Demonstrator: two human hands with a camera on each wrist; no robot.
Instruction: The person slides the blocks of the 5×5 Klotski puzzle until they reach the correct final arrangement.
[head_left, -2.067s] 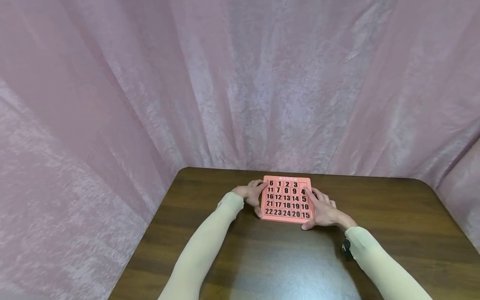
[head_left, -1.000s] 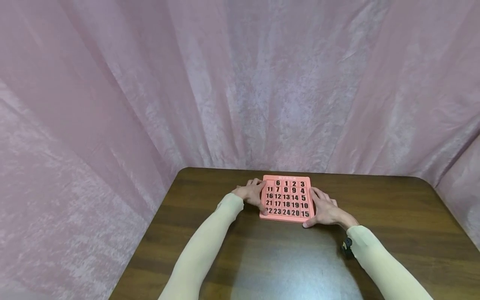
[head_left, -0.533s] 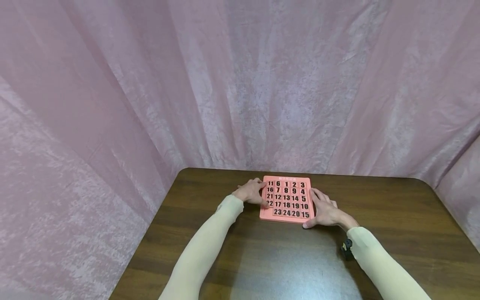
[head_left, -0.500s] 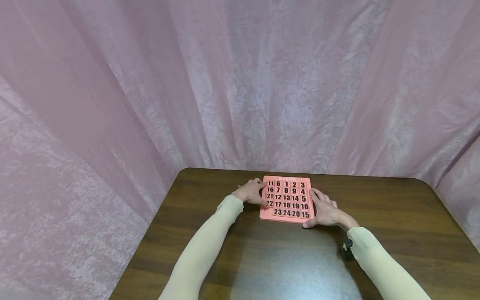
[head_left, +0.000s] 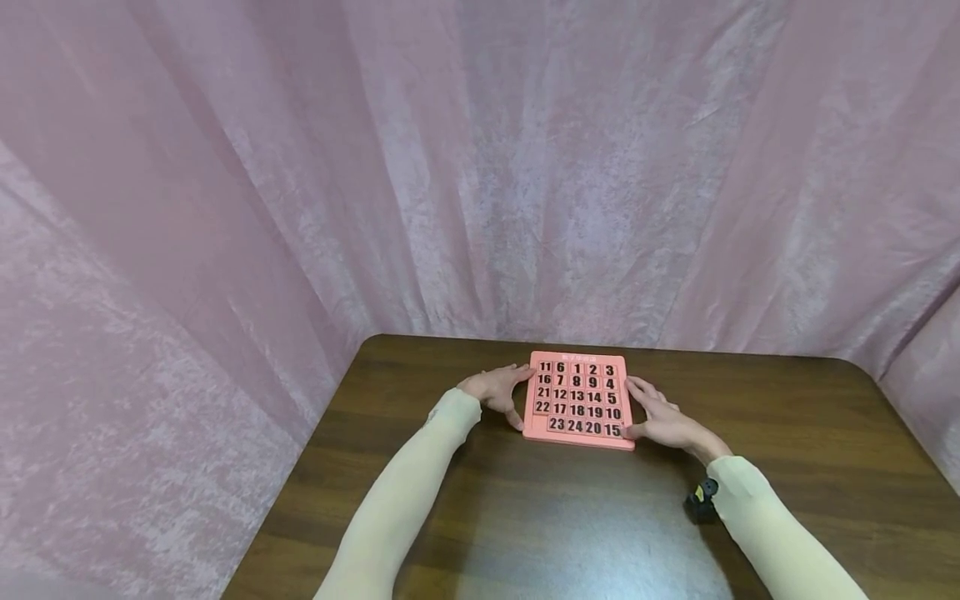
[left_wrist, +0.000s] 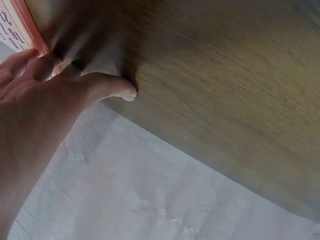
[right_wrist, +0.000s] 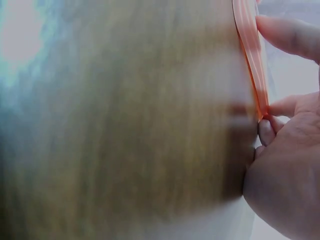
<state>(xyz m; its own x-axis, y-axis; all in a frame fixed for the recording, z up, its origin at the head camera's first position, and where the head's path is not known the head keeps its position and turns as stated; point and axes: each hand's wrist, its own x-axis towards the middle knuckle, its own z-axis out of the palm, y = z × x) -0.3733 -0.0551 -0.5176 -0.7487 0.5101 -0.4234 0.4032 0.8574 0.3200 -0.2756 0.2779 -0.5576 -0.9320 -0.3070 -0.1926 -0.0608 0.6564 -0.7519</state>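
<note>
A pink sliding number puzzle (head_left: 578, 442) lies flat near the table's far edge in the head view. Its numbered tiles fill the frame except for a gap at the lower left corner, beside tile 23 (head_left: 557, 424). My left hand (head_left: 497, 388) is at the puzzle's left side, fingers at the upper edge and thumb lower down near the corner. In the left wrist view the thumb stands spread from the fingers. My right hand (head_left: 664, 418) is at the right side, thumb at tile 15 (head_left: 612, 431) and fingers extended along the edge.
The brown wooden table (head_left: 570, 517) has rounded far corners. A pink velvety curtain (head_left: 562, 208) hangs right behind it and along the left. A small black device (head_left: 702, 500) sits at the right sleeve's cuff.
The 6-1-2-3 row slid right, then the left column moved up, so the gap went from top right to bottom left. My left thumb has left tile 22; my right thumb moved onto tile 15.
</note>
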